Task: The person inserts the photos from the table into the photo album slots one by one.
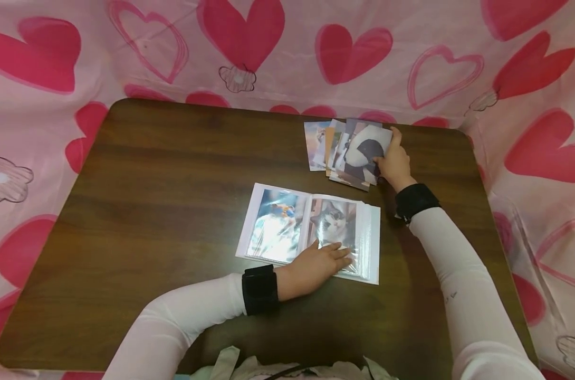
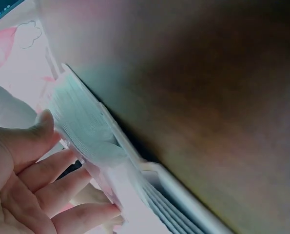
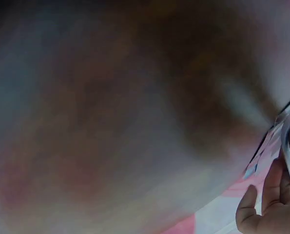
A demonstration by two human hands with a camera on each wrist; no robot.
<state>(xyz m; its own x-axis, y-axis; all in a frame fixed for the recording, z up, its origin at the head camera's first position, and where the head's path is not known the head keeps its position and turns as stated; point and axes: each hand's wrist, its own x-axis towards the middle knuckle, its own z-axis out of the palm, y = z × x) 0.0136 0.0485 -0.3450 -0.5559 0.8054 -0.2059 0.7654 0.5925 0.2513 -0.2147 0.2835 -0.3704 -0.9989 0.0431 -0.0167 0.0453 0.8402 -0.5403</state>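
A photo album (image 1: 308, 224) lies open on the table, with a bird picture (image 1: 275, 216) in its left sleeve and a grey-and-white cat picture (image 1: 337, 221) in its right one. My left hand (image 1: 316, 266) rests on the lower part of the right page, fingers spread. In the left wrist view, the fingertips of that hand (image 2: 42, 190) touch the album's page sleeves (image 2: 84, 114). Toward the back, my right hand (image 1: 395, 162) pinches the edge of a panda photo (image 1: 370, 145) atop a fanned pile of loose photos (image 1: 317, 145). The right wrist view shows its thumb and fingers at the photo edge.
Both pictures sit on a brown wooden table (image 1: 140, 211) with rounded corners. Pink cloth with red hearts (image 1: 354, 53) hangs along its back and sides. Glare whitens parts of the album sleeves.
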